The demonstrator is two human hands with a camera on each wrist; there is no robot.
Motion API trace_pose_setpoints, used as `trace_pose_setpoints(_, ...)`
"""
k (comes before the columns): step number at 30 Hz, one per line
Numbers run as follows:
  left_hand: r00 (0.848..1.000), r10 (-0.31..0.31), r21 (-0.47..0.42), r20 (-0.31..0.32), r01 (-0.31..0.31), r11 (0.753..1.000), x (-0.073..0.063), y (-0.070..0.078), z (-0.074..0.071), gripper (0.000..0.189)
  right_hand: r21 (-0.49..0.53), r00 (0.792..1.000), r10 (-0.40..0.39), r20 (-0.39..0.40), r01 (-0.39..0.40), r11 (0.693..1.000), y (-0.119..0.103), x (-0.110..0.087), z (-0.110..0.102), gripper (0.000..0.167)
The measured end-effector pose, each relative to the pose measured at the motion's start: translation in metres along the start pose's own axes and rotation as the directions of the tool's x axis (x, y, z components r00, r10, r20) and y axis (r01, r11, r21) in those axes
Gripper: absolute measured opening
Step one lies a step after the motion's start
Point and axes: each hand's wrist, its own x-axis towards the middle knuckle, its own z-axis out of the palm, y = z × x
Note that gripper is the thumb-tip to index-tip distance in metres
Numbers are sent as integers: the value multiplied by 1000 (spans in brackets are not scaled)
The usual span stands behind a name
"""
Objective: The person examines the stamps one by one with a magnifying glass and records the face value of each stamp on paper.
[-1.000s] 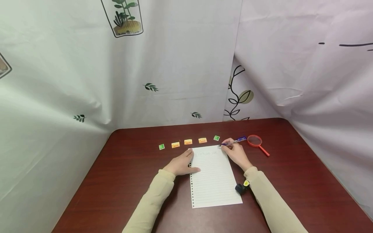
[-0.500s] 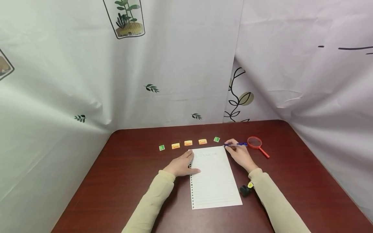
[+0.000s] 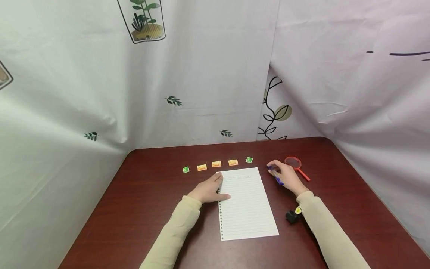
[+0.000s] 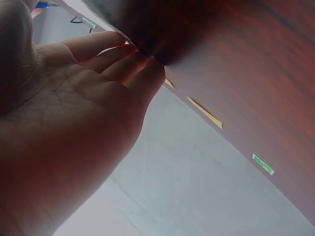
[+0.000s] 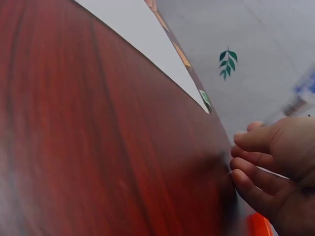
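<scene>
My left hand (image 3: 207,189) rests on the left edge of a lined sheet of paper (image 3: 248,209), fingers straight and thumb spread over it. The sheet has punched holes down its left side and faint handwriting on its top line. To the right of the sheet, my right hand (image 3: 286,176) holds a clear pen with blue ends (image 3: 279,181) between thumb and fingers. The pen (image 4: 44,5) shows small at the corner of the left wrist view. In the right wrist view the pen (image 5: 307,88) is blurred and partly hidden behind the hand.
Behind the sheet lies a row of small stamp-like pieces: a green one (image 3: 186,170), several orange ones, such as an orange piece (image 3: 216,164), and another green one (image 3: 249,160). A red magnifying glass (image 3: 303,175) lies just beyond my right hand. A printed cloth (image 3: 201,74) hangs behind the table.
My right hand has moved right, off the sheet's top right corner, and the pen has swung so its back end points toward the wrist. My left hand and the sheet have stayed put.
</scene>
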Motion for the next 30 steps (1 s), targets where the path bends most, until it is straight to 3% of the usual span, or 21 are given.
trace_pose_setpoints(3,1000,1,3,0,-1,1000,0,0,1,94,-12,998,43,44,-43,999,3,0,-4,24)
trace_pose_setpoints(7,1000,0,6,4,-1,1000,0,0,1,95,-38,997,37,67,-35,999,6,-1,-9,25)
trace_pose_setpoints(21,1000,3,5,4,-3,1000,-1,1,1,94,-121,996,-22,90,33,992,9,-6,-22,20)
trace_pose_setpoints(30,1000,-4,27,0,4,1000,1,-2,3,94,-164,997,-10,81,23,986,13,-8,-26,20)
